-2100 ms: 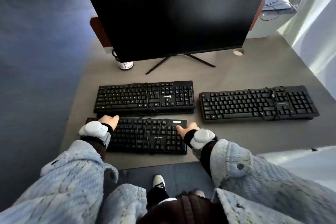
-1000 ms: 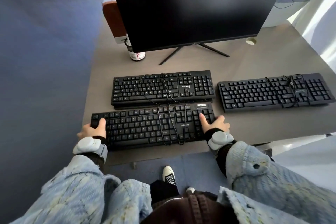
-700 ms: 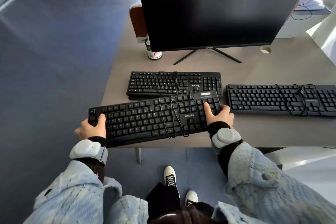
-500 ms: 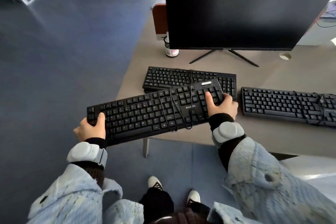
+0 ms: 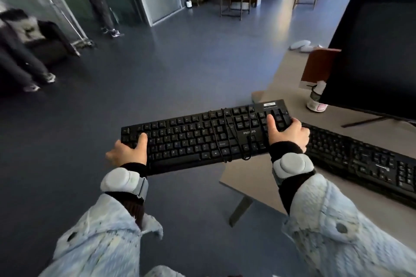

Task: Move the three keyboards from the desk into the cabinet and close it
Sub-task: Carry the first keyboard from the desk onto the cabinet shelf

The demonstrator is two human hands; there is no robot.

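Observation:
A black Philips keyboard (image 5: 193, 137) with its cable wound round the middle hangs in the air, mostly past the desk's left edge and over the blue floor. My left hand (image 5: 128, 152) grips its left end and my right hand (image 5: 287, 134) grips its right end, thumbs on the keys. A second black keyboard (image 5: 360, 159) lies on the grey desk (image 5: 254, 177) to the right, partly behind my right wrist. The third keyboard and the cabinet are out of view.
A large black monitor (image 5: 378, 51) stands on the desk at right, with a small bottle (image 5: 316, 99) and a brown box (image 5: 319, 65) beside it. Across the open blue floor are a glass door, chairs, a table and two persons' legs (image 5: 99, 2).
Both hands lifted the front keyboard off the desk and carried it left, past the desk edge. My view swung left, so the room now shows and the monitor sits at the right edge.

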